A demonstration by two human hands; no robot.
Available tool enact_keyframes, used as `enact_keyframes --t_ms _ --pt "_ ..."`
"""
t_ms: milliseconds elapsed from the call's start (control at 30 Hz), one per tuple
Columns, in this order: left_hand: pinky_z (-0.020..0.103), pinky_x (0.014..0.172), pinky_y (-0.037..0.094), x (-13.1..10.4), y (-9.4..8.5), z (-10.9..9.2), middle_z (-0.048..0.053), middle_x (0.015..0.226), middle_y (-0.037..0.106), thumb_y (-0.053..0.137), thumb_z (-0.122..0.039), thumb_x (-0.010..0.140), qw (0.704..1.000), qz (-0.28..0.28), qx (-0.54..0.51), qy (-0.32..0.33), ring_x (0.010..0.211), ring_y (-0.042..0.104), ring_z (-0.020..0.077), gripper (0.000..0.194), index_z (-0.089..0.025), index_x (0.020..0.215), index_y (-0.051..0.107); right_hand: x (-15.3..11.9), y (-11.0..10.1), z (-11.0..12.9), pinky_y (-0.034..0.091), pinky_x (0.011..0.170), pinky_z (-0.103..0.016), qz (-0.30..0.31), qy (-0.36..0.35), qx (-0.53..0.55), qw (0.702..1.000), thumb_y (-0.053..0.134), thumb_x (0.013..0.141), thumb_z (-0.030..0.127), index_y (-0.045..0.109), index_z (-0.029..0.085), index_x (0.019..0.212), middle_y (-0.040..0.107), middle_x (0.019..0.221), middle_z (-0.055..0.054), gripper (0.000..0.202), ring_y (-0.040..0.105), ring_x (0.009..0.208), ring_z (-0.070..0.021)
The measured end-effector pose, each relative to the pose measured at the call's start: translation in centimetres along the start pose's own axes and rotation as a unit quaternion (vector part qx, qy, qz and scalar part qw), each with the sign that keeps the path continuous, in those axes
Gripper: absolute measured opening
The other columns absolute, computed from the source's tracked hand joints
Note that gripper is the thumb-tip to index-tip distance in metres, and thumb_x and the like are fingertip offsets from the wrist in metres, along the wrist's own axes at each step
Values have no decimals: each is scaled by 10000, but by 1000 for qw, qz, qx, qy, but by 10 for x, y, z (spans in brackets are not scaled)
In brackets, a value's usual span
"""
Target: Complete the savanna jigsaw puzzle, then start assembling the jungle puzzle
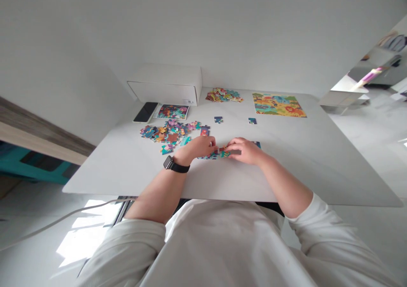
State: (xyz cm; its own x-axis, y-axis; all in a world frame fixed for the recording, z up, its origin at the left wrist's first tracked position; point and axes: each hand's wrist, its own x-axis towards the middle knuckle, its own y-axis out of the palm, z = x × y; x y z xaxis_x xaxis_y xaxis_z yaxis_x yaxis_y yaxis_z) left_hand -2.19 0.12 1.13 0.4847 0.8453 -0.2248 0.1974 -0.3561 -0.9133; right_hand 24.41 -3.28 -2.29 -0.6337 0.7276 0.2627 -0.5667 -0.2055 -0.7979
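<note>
My left hand [202, 146], with a black watch on its wrist, has its fingers pinched at joined puzzle pieces [210, 156] near the table's front edge. From the other side my right hand [243, 150] has its fingertips closed on a small brown-orange puzzle piece [223, 149], between the two hands. Under and around my hands lie colourful pieces, partly hidden by the fingers. A red and purple piece [205, 131] is just beyond my left hand. What my left fingertips grip is too small to name.
A pile of loose pieces [171, 132] lies left, another pile [223, 95] at the back. Two single pieces [218, 120] [252, 121] lie beyond my hands. A phone [146, 112], picture card [172, 112], white box [165, 83] and yellow animal picture [279, 105] rest on the table [302, 164].
</note>
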Motion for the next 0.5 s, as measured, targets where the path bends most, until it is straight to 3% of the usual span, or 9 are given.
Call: enact_keyframes --t_ms 233,500 --pt "281 670 444 0 2 -2 33 804 779 576 -399 1019 1000 14 -15 -9 774 723 205 246 -238 1058 756 2 6 -1 574 1024 -424 15 -3 -5 1000 830 917 216 855 321 1187 764 1140 -69 291 727 1084 -252" --pt "281 683 452 0 2 -3 52 884 801 576 -401 1016 1000 8 0 -5 842 735 218 258 -235 1052 769 4 10 1 564 1004 -434 24 -13 -39 999 878 883 231 867 290 1143 766 1114 -81 267 722 1057 -261"
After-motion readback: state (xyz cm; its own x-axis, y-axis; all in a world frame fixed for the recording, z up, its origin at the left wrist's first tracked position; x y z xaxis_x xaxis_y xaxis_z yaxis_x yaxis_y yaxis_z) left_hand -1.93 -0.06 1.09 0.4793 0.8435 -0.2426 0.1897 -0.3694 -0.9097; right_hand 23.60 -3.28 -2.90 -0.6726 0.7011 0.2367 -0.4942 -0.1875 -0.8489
